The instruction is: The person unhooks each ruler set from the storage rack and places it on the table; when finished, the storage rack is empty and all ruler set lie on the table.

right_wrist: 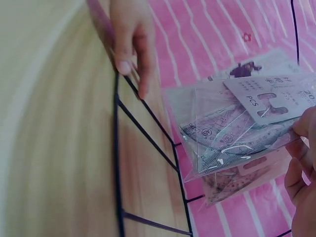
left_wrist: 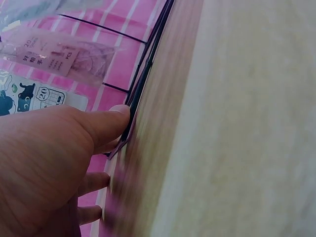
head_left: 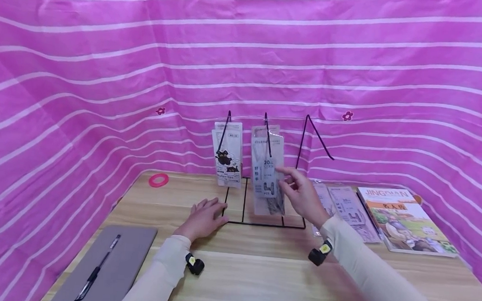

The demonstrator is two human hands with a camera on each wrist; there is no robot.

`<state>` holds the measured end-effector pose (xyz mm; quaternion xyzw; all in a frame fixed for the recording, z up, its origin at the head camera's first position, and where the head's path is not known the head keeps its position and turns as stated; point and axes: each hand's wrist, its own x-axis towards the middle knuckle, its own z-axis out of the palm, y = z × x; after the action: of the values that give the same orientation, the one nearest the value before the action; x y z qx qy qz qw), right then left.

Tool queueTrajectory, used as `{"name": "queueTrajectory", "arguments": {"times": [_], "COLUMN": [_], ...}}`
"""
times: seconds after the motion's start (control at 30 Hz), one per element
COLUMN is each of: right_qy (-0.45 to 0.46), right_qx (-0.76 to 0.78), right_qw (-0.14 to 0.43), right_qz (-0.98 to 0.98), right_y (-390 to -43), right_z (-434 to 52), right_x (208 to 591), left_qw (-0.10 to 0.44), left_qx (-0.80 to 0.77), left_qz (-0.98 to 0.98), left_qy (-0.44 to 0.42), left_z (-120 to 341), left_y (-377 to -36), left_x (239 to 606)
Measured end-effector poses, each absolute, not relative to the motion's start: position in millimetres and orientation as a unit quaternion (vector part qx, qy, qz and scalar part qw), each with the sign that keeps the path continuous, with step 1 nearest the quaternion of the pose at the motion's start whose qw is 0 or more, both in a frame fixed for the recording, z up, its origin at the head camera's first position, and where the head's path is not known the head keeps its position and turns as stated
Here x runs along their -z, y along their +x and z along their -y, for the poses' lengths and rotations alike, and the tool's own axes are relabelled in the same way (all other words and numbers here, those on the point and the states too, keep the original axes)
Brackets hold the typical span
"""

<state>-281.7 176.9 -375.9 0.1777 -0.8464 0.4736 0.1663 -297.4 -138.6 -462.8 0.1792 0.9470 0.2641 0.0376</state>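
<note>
I have room to pass low over the front of the table (head_left: 248, 281), between the left sleeve (head_left: 165, 266) and right sleeve (head_left: 367, 266). Farther back, the hanging packets (head_left: 265, 185) and black rack (head_left: 257, 224) block me; the right hook (head_left: 320, 138) juts out beside them.

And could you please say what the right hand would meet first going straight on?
The right hand would probably meet the front packet on the middle hook; its fingers seem to pinch that packet's edge.

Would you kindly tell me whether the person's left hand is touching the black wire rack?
Touching. The left wrist view shows it: the left hand has its thumb tip against the black wire rack, with no gap visible.
</note>
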Motion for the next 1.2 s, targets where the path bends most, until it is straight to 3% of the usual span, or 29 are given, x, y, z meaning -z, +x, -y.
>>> {"name": "queueTrajectory", "arguments": {"times": [0.3,0.8,1.2], "right_qy": [0.195,0.234,0.068], "right_qx": [-0.46,-0.465,-0.438], "right_qw": [0.141,0.148,0.082], "right_qz": [0.855,0.841,0.893], "right_y": [-228.6,-152.3,-98.7], "right_z": [-190.8,-211.5,-285.2], "right_x": [374.4,373.9,397.7], "left_qw": [0.043,0.048,0.048], "left_qx": [-0.265,-0.255,-0.25], "left_qz": [-0.946,-0.949,-0.95], "left_qy": [0.181,0.179,0.184], "left_z": [138.7,141.1,140.4], "left_y": [-298.0,-298.9,-303.9], "left_x": [466.4,470.7,463.3]}}
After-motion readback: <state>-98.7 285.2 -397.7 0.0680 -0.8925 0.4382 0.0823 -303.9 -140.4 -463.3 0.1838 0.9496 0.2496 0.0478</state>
